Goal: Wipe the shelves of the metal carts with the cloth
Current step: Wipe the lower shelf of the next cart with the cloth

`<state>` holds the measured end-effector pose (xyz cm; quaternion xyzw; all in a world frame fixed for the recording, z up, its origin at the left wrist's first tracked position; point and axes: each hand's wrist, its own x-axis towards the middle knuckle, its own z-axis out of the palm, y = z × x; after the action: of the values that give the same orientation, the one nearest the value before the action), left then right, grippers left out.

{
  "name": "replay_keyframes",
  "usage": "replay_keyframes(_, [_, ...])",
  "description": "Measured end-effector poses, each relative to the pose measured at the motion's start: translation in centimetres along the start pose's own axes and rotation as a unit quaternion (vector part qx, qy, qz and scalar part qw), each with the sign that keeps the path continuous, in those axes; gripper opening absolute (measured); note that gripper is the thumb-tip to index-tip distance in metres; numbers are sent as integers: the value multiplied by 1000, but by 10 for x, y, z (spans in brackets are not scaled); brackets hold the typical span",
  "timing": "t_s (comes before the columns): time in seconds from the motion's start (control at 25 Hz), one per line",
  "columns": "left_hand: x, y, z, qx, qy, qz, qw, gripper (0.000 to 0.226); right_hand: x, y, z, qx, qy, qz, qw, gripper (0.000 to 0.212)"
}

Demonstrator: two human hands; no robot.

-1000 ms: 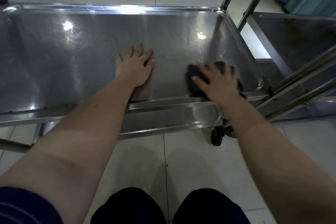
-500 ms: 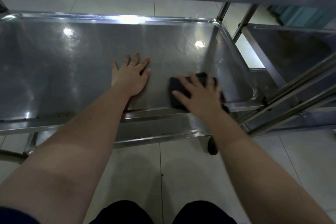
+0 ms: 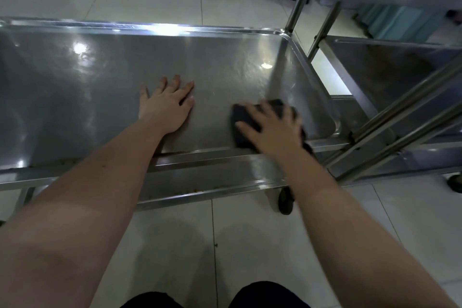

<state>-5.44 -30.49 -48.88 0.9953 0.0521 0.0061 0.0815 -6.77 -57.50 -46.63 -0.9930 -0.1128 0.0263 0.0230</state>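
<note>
- Cloth point(image 3: 243, 120), dark and folded, is seen lying on the steel shelf point(image 3: 100, 87) of the nearer metal cart, toward the shelf's right end and close to its front rim.
- The cloth is pressed down by the right hand point(image 3: 273, 130), whose fingers are spread and laid fairly straight across it. No finger is seen curled round the cloth, though the hand is blurred.
- Part of the cloth is left showing beyond the fingertips and on the thumb side, and a dark corner is seen by the wrist at the front rim.
- The left hand point(image 3: 166, 105) is laid flat, palm down, on bare steel to the left of the cloth. Its fingers are spread, nothing is grasped, and it is kept apart from the cloth.
- The shelf is formed as a shallow tray with a raised rim and a rounded right corner. Bright reflections are scattered over it.
- A lower shelf point(image 3: 207, 180) is seen beneath the front rim, with small brownish specks along its edge.
- A second cart point(image 3: 390, 75) is stood just beside the first, on the right.
- A black caster point(image 3: 285, 201) is seen resting on the pale tiled floor point(image 3: 175, 245).
</note>
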Motion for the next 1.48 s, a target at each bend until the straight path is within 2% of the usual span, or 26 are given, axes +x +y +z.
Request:
replay_keyframes(0.08, [2,2,3,7,-3,-3,1000,53,-1,72,-14,-9,-27,113,993,70])
replay_keyframes(0.16, [3,4,5,14,-5,-6,1000,53,-7,91,-19,-24,-38,169,985,68])
replay_keyframes(0.24, [4,6,5,19,-13,-8,1000,53,-5,37,-8,-37,-26,130,990,65])
replay_keyframes(0.32, [6,6,0,9,-39,-3,999,51,-7,-49,12,-21,-24,42,999,67])
replay_keyframes(0.44, [2,-18,-20,-14,-51,23,998,50,-9,-129,17,15,-67,-47,997,64])
replay_keyframes(0.52, [-7,-63,-33,20,-20,5,1000,51,1,-116,7,45,-92,-68,992,56])
replay_keyframes(0.64, [-35,-144,-42,61,-37,-78,994,54,2,-78,-2,-24,-26,-159,987,59])
replay_keyframes(0.72, [-52,-174,-42,59,-58,-116,990,55,-2,-69,-2,-72,3,-201,977,59])
replay_keyframes(0.84, [-59,-182,-39,56,-55,-131,988,57,-6,-101,3,-68,-25,-187,980,56])
replay_keyframes(1.04, [-61,-186,-39,43,-47,-119,991,57,-19,-223,21,-14,-43,-213,976,64])
replay_keyframes(1.12, [-63,-187,-39,39,-44,-117,991,57,-11,-213,19,-12,-22,-237,971,61])
replay_keyframes(1.2, [-63,-183,-39,36,-37,-118,992,57,0,-161,10,-25,-13,-224,974,61])
replay_keyframes(1.32, [-63,-179,-38,31,-37,-125,991,56,-3,-100,-1,-38,-32,-109,993,65])
replay_keyframes(1.4, [-62,-182,-39,18,-37,-123,992,53,-10,-137,4,-51,-32,-101,993,64])
replay_keyframes(1.48, [-59,-188,-41,-27,-32,-122,992,47,-21,-210,19,-38,-40,-170,984,64])
